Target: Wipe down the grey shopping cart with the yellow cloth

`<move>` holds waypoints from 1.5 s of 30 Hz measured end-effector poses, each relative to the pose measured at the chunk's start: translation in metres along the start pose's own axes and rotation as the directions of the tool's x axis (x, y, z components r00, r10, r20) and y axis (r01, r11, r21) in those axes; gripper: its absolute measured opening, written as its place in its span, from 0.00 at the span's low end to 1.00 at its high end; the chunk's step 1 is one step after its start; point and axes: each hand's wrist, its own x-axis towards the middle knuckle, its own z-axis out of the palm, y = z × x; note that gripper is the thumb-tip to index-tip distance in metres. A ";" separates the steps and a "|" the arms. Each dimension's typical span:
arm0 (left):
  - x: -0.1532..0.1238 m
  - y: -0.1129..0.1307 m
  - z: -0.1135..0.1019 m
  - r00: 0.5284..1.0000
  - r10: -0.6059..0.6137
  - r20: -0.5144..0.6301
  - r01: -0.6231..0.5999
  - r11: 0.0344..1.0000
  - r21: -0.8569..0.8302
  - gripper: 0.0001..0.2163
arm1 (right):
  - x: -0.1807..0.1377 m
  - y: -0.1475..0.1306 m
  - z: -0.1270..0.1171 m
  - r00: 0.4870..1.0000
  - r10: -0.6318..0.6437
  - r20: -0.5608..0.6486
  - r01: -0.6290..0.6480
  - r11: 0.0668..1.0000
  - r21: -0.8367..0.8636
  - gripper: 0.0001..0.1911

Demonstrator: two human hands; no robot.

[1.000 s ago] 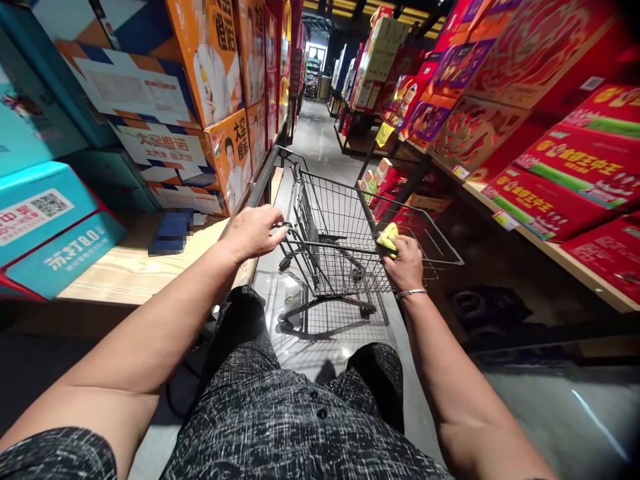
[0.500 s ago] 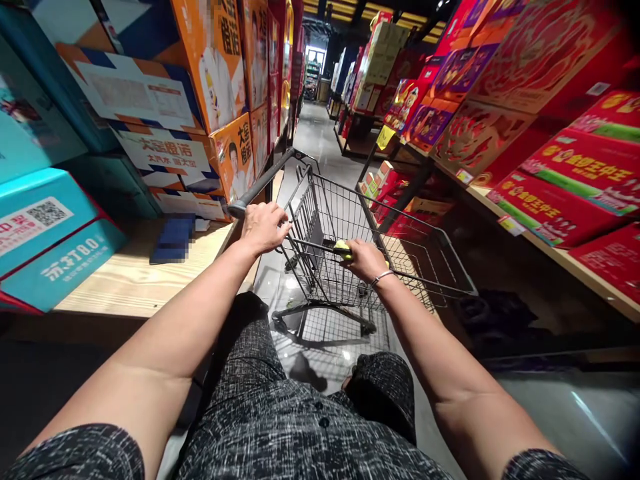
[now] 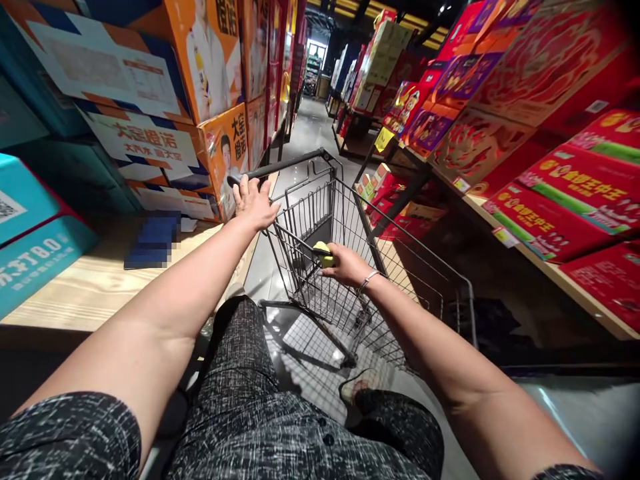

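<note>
A dark metal shopping cart [image 3: 320, 233] stands at an angle in front of me, and its basket holds no goods. My left hand [image 3: 254, 205] lies on the cart's near upper corner, by the end of the black handle bar [image 3: 285, 165], its fingers spread. Lower down, my right hand [image 3: 345, 265] is closed around a small yellow-green cloth [image 3: 323, 253]. That cloth wraps the cart's upper side rail and touches it. A bracelet [image 3: 369, 280] circles my right wrist. Parts of the cart's lower frame are hidden behind my right arm.
Orange and white drink cartons [image 3: 210, 147] are stacked at left on a wooden ledge [image 3: 75, 297], with turquoise boxes [image 3: 45, 240] and a blurred dark blue item [image 3: 150, 240]. Red gift boxes [image 3: 575, 180] fill the right shelf. A tiled aisle [image 3: 320, 123] runs ahead.
The cart has turned, its handle end swinging away to the right and its basket nearer. My right hand moved left along with the cloth. My left hand's fingers spread wider.
</note>
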 end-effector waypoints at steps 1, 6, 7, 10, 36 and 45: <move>0.004 -0.001 0.003 1.000 -0.006 -0.007 0.006 1.000 -0.020 0.34 | 0.006 0.008 -0.001 0.998 -0.023 0.053 0.012 0.981 0.191 0.24; 0.026 -0.014 0.020 0.998 0.029 -0.058 -0.036 0.993 -0.113 0.39 | 0.042 0.054 0.010 0.998 0.012 0.058 -0.058 0.451 0.891 0.32; 0.030 -0.017 0.023 0.997 0.044 -0.063 -0.052 0.991 -0.127 0.40 | 0.049 0.061 0.016 0.998 0.035 0.046 -0.055 0.358 0.932 0.33; 0.040 -0.022 0.028 0.996 0.066 -0.055 -0.073 0.987 -0.145 0.39 | 0.069 0.074 0.032 0.998 0.036 0.060 -0.065 0.167 0.984 0.35; 0.000 0.088 0.073 0.722 0.502 0.476 -0.508 0.852 -0.127 0.10 | 0.089 0.068 0.078 0.954 0.287 -0.090 0.137 -0.149 0.979 0.29; -0.007 0.087 0.070 0.800 0.385 0.461 -0.394 0.915 -0.080 0.17 | 0.064 0.049 0.058 0.975 0.188 -0.116 0.151 -0.186 0.971 0.27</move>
